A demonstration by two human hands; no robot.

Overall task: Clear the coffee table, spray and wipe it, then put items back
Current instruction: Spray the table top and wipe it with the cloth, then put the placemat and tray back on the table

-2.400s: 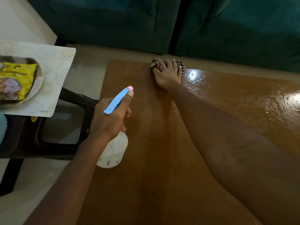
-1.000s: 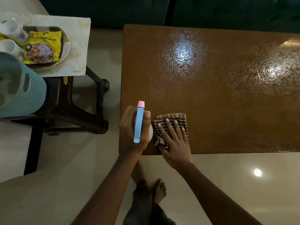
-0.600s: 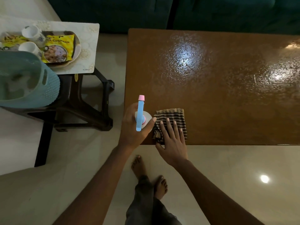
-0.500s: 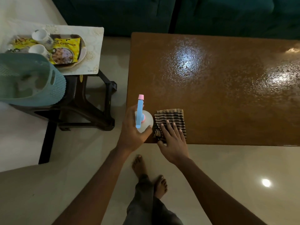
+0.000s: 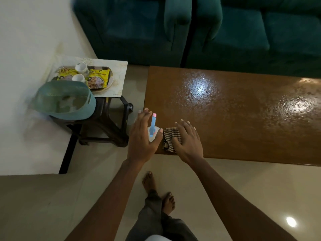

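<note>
Hovering open with nothing gripped, left hand (image 5: 141, 140) has the bottle (image 5: 153, 126) between thumb and fingers, right hand (image 5: 188, 143) has the cloth (image 5: 168, 136) half under its fingers, which looks limp, bunch it anywhere; bottle's probably light, grab the neck.

Head camera — high, down onto coffee table (image 5: 243, 133)

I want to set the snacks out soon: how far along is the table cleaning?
Done: the coffee table is cleared and shines wet. In hand: the left hand is open beside the spray bottle, the right hand open over the striped cloth. Left: the cups and snack packets on the tray and the basket sit on the stool, not yet returned.
</note>
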